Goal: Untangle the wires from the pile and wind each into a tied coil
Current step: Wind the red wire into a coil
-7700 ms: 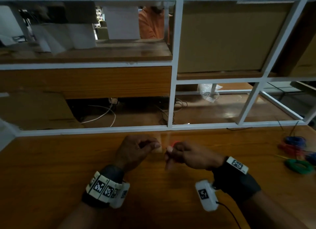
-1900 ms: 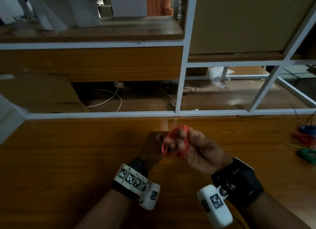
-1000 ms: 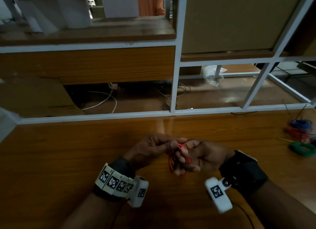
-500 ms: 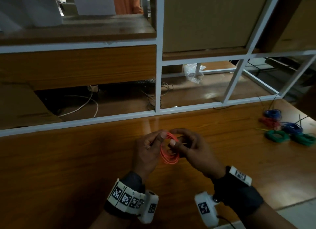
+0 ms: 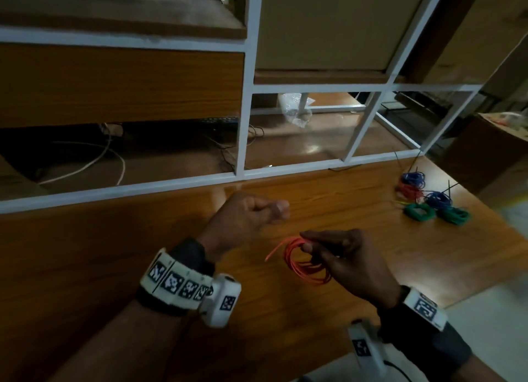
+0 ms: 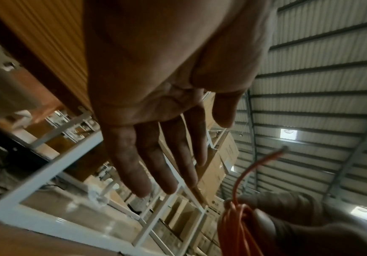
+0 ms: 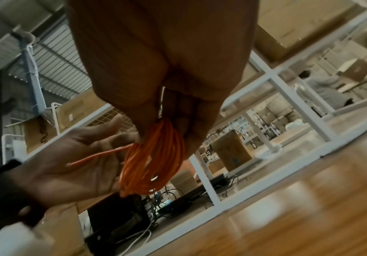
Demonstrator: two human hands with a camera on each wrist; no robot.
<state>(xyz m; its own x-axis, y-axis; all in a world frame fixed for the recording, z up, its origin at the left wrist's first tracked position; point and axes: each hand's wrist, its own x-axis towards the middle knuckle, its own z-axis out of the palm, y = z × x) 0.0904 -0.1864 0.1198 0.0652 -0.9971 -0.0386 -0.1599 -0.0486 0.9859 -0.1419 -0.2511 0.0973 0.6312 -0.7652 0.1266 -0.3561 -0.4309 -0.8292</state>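
Observation:
An orange wire coil (image 5: 300,264) hangs above the wooden table (image 5: 85,253), pinched at its top between the thumb and fingers of my right hand (image 5: 308,243). A short loose end (image 5: 274,251) sticks out to the left of the coil. In the right wrist view the coil (image 7: 154,161) dangles from the fingertips (image 7: 191,138). My left hand (image 5: 274,210) floats up and left of the coil, apart from it and holding nothing. The left wrist view shows its fingers (image 6: 160,164) stretched out, with the coil (image 6: 237,230) at lower right.
Several wound coils, blue, red and green (image 5: 423,201), lie together on the table's far right with thin black ties sticking up. A white metal frame rail (image 5: 143,187) borders the table's far edge. Behind it are cables and a plastic bag (image 5: 294,110).
Half a second ago both hands held the orange coil together. My left hand has let go and drawn away up and left; the right hand now holds the coil alone.

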